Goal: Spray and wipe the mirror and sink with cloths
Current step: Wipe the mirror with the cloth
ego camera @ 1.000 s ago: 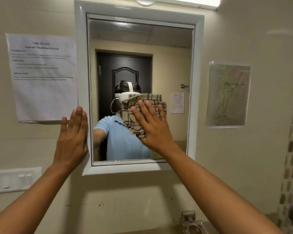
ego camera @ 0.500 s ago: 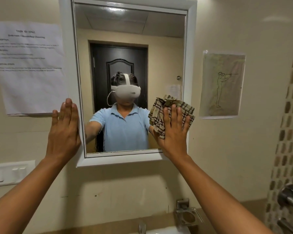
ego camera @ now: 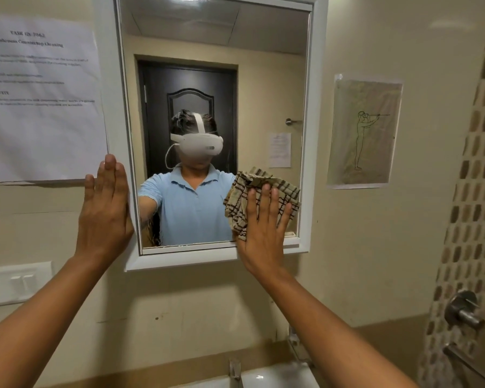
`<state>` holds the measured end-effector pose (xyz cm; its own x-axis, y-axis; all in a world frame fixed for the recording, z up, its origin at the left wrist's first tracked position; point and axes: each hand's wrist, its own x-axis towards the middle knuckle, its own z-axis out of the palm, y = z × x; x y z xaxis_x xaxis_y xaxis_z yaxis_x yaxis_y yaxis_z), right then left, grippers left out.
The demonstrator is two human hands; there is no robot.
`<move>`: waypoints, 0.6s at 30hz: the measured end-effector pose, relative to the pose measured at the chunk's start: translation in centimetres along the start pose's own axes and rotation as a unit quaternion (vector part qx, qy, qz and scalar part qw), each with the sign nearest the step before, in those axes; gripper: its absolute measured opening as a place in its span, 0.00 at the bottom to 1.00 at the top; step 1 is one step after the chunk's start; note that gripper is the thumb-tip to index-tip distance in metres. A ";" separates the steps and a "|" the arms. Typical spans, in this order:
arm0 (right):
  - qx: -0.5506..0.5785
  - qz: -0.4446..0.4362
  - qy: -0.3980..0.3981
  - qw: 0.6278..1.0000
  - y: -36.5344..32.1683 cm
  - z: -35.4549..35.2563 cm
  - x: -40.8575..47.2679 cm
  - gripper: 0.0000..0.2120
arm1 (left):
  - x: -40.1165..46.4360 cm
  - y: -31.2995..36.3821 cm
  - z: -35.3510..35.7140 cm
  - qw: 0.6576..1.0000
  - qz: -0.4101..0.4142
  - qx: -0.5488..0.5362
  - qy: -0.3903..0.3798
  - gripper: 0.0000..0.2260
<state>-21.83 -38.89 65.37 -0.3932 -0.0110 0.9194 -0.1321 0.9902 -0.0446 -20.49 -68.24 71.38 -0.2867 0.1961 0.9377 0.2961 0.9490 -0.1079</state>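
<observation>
A white-framed mirror [ego camera: 263, 79] hangs on the beige wall ahead. My right hand [ego camera: 261, 228] presses a tan checked cloth [ego camera: 241, 197] flat against the glass at the mirror's lower right corner, fingers straight and spread. My left hand [ego camera: 104, 211] lies flat with straight fingers on the mirror's left frame edge and the wall. The white sink [ego camera: 275, 376] and its tap [ego camera: 234, 371] show at the bottom edge, below my right forearm. No spray bottle is in view.
A printed sheet [ego camera: 39, 102] is taped left of the mirror, a drawing [ego camera: 364, 133] to its right. A white switch panel [ego camera: 14, 284] sits at lower left. A metal wall fitting [ego camera: 464, 309] and mosaic tiles [ego camera: 476, 191] are at the right.
My right hand has swept the cloth from the mirror's middle down to its lower right corner. The view has tilted down, bringing the sink and tap into sight. My left hand stays put.
</observation>
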 end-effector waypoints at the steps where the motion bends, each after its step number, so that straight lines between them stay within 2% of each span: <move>1: 0.001 -0.001 0.001 1.000 -0.2 0.0 0.1 0.40 | 0.0 -0.1 0.1 1.000 -0.001 -0.003 0.003 0.29; 7: 0.009 -0.096 -0.026 0.995 -5.4 0.6 0.5 0.42 | 0.0 0.1 0.5 1.000 0.001 -0.009 -0.003 0.31; 11: 0.029 -0.127 -0.005 0.991 -9.3 0.5 1.4 0.38 | 0.3 0.4 -0.1 1.000 0.011 -0.002 -0.024 0.33; 15: 0.025 -0.194 0.009 0.981 -12.6 0.5 3.3 0.42 | -0.4 0.3 -0.7 0.999 0.008 0.005 -0.033 0.34; 18: 0.030 -0.204 0.011 0.978 -14.0 0.9 3.2 0.42 | -1.6 -0.6 -0.7 0.999 -0.003 0.008 -0.046 0.36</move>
<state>-22.02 -52.89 68.59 -0.2762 -0.3999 0.8740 -0.3270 0.8942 0.3058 -19.57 -69.24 70.18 -0.3702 0.2122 0.9044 0.2804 0.9537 -0.1090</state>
